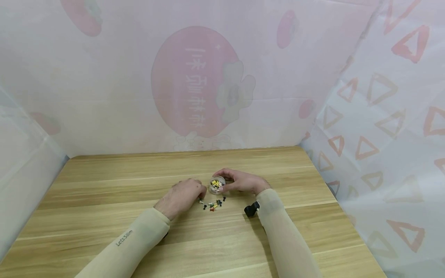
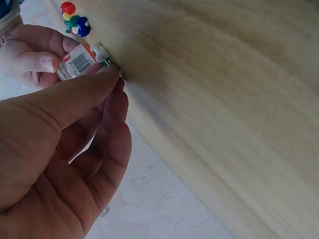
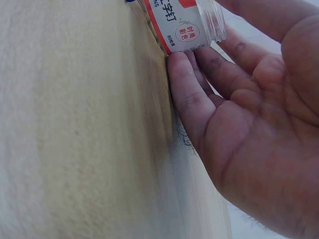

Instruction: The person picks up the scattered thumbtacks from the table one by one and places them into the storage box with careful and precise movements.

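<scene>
My right hand (image 1: pixel 243 182) curls its thumb and fingers round a small clear jar (image 1: pixel 214 192), which stands open-topped with yellow, white and dark push pins inside. The right wrist view shows the jar's red and white label (image 3: pixel 182 27) above the fingertips. Just left of the jar, my left hand (image 1: pixel 183 195) reaches down to the tabletop. In the left wrist view its thumb and index fingertip pinch a push pin, mostly hidden, with a bit of green showing. A white push pin (image 2: pixel 98 51) lies right beside those fingertips.
Several loose push pins, among them a red one (image 1: pixel 212 209) and a dark one (image 1: pixel 224 199), lie in front of the jar on the wooden table (image 1: pixel 114 185). A black wrist device (image 1: pixel 252 209) sits at the right cuff. Printed cloth walls (image 1: pixel 121 77) enclose the table's back and sides.
</scene>
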{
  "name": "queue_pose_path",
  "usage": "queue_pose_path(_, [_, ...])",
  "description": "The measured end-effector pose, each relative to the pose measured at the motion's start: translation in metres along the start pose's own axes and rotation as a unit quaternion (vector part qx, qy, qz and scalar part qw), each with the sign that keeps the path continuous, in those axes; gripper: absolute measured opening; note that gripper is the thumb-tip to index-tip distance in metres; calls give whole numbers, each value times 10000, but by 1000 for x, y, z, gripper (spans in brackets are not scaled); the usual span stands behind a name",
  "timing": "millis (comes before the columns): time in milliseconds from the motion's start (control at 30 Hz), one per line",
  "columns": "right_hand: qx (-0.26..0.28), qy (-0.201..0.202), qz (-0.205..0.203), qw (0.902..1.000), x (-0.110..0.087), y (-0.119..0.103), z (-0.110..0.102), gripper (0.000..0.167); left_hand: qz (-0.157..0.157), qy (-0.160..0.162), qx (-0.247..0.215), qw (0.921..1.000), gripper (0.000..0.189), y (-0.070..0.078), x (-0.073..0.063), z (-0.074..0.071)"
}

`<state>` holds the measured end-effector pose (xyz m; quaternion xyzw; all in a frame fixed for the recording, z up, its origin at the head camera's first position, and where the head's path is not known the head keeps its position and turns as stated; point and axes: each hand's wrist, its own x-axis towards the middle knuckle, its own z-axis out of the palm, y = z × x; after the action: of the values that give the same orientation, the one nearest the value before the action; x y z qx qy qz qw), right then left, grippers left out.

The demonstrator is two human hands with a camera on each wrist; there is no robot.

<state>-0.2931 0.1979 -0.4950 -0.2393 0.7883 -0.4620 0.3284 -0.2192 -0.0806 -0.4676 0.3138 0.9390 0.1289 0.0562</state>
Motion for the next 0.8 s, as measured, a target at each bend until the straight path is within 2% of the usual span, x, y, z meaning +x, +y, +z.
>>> queue_pose_path(333, [33,-22,28,10000,-1,-1,0,61,-101,52,-149,9998,13,0,2,1])
queue_pose_path(500, [-1,0,41,10000,-1,-2,0,62,-156,232,-247,9993,10,3,3,-2])
queue_pose_path(800, [-8,-4,9,10000,-1,0,-1,61,-163,584,-441,9972,15,7,9,-7])
